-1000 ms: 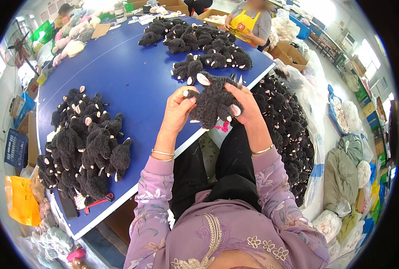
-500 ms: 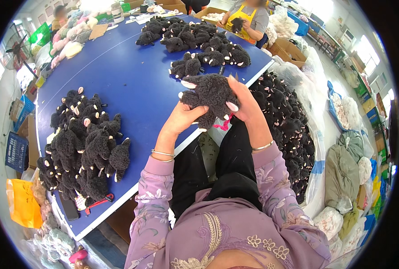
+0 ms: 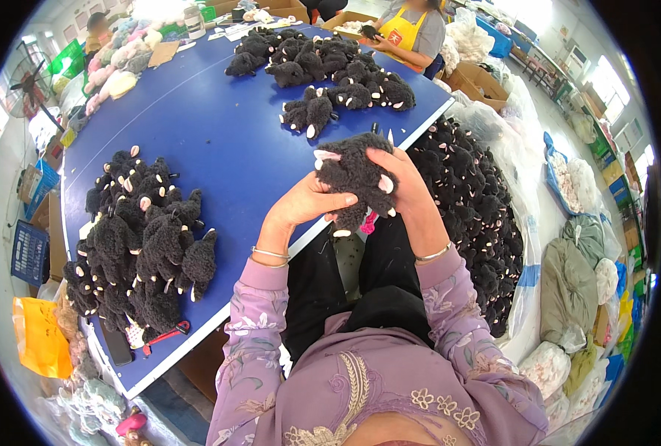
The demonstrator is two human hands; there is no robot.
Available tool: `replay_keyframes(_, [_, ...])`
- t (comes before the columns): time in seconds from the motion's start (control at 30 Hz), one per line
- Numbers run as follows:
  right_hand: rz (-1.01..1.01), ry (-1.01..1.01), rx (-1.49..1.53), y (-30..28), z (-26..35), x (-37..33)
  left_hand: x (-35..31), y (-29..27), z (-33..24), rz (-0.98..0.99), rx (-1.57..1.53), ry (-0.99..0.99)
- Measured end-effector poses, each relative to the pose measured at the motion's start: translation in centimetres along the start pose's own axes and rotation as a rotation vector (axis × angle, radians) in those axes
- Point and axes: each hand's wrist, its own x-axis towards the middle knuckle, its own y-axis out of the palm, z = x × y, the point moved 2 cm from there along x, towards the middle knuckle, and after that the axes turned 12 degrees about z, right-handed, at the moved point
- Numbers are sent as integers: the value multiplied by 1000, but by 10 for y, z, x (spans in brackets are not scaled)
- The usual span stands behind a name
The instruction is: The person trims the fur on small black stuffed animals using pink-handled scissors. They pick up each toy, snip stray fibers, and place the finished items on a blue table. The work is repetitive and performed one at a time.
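A small black fuzzy plush animal with pale feet is held above the near edge of the blue table, clasped between the left hand and the right hand, both closed on it. It is judged light, soft and squashy; the body is best gripped, not the limbs. A heap of similar black plush toys lies at the left.

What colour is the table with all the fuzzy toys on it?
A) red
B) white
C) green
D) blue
D: the table is blue all over, with piles of black plush toys on it, and both hands, left hand and right hand, hold one black toy over its edge.
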Motion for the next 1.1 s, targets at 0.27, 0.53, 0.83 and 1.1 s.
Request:
replay_keyframes(0.27, [-2,76,-12,-3,-1,6,-4,-2,2,153,-14,-127])
replay_keyframes(0.53, [-18,30,-33,-1,6,2,-1,-1,2,72,11,-5])
replay_keyframes(0.83, [36,98,-102,-6,5,-5,-1,-15,13,-56,18,109])
replay_keyframes(1.1, [-54,6,7,8,-6,-11,-4,-25,15,-33,15,112])
